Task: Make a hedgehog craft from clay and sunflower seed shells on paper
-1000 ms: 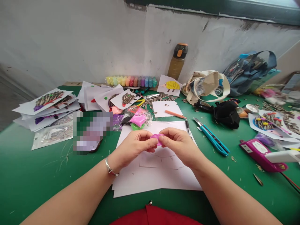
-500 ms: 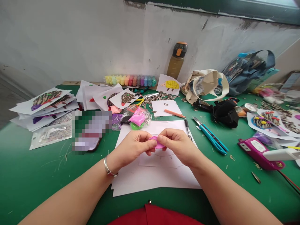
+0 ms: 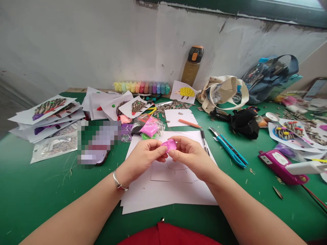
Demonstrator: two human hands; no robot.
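Note:
A small lump of pink-purple clay is pinched between the fingertips of both my hands. My left hand, with a silver bracelet on its wrist, grips the clay's left side. My right hand grips its right side. Both hands hover just above a stack of white paper sheets on the green table. The top sheet carries a faint pencil outline, partly hidden by my hands.
Bags of coloured clay lie behind the paper. A blue utility knife, an orange pencil, a bottle, bags and a magenta device sit to the right. Seed-picture sheets pile at the left.
Both hands have kept working the clay. It has been turned and lifted slightly, so that more of it now shows above the fingertips.

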